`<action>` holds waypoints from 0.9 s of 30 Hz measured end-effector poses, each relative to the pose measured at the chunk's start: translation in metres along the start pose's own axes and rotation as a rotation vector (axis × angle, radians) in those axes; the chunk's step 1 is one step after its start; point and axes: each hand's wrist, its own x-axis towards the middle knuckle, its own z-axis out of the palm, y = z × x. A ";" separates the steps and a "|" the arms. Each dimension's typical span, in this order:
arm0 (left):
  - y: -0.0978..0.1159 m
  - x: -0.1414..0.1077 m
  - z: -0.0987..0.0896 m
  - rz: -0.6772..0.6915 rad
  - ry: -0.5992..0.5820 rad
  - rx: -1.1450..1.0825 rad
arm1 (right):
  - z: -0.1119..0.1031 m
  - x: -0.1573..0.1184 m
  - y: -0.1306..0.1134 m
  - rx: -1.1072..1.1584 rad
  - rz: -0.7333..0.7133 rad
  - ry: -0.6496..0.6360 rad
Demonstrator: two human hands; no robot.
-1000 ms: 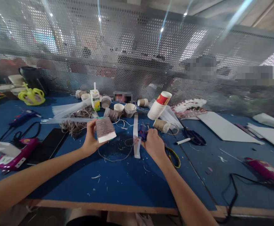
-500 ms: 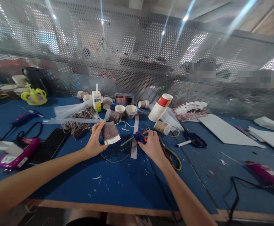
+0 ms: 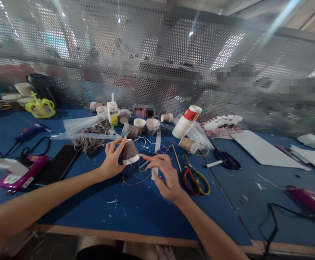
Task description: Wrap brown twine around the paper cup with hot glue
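Note:
My left hand (image 3: 113, 159) is closed around a small paper cup wrapped in grey-brown yarn (image 3: 129, 150), tilted with its white rim toward the front right. A short teal piece shows at my fingertips. My right hand (image 3: 164, 175) is empty, its fingers apart and the index finger reaching close to the cup's rim; whether it touches cannot be made out. Behind that hand lies a blue glue gun (image 3: 162, 150), partly hidden. A loose strand of yarn (image 3: 135, 183) curves over the table below the cup. Under my right fingers runs a white strip (image 3: 157, 141).
Scissors with red and yellow handles (image 3: 196, 180) and a wooden stick (image 3: 176, 157) lie right of my hand. Behind stand stacked paper cups (image 3: 183, 126), a drink carton (image 3: 112, 113) and a yarn heap (image 3: 91, 139). A dark phone (image 3: 58, 164) lies left; a perforated metal screen (image 3: 157, 65) closes the back.
My right hand has let go of the blue glue gun, opened, and come toward the cup. The left hand still holds the wrapped cup, now slightly further right and more upright.

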 end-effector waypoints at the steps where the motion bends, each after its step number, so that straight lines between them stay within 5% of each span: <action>1: 0.000 0.000 0.000 0.010 -0.002 0.008 | 0.005 -0.001 -0.003 0.065 -0.022 -0.083; 7: -0.001 -0.002 0.000 0.006 -0.017 -0.004 | 0.025 -0.003 -0.007 0.149 0.010 -0.331; 19: 0.002 0.001 -0.006 -0.047 -0.045 -0.068 | 0.017 0.000 0.002 0.166 0.107 -0.174; 27: 0.001 0.001 -0.008 -0.032 -0.021 -0.104 | 0.019 -0.002 0.010 0.238 0.327 0.013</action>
